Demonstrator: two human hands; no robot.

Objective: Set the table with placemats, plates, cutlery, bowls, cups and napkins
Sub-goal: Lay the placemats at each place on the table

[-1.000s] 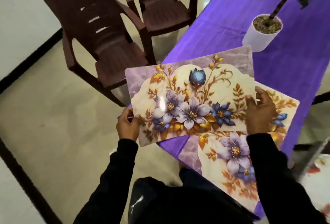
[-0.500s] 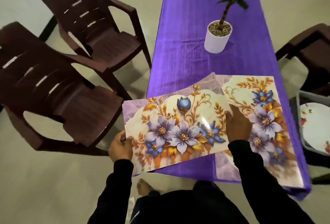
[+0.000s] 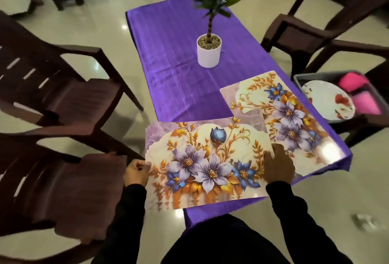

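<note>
Dim indoor light from overhead glares on the glossy floor [image 3: 126, 25] and near placemat [image 3: 330, 150]; edges bend and blur.

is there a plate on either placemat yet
No, both placemats are bare; the one plate visible sits in a grey tub beside the table.
</note>
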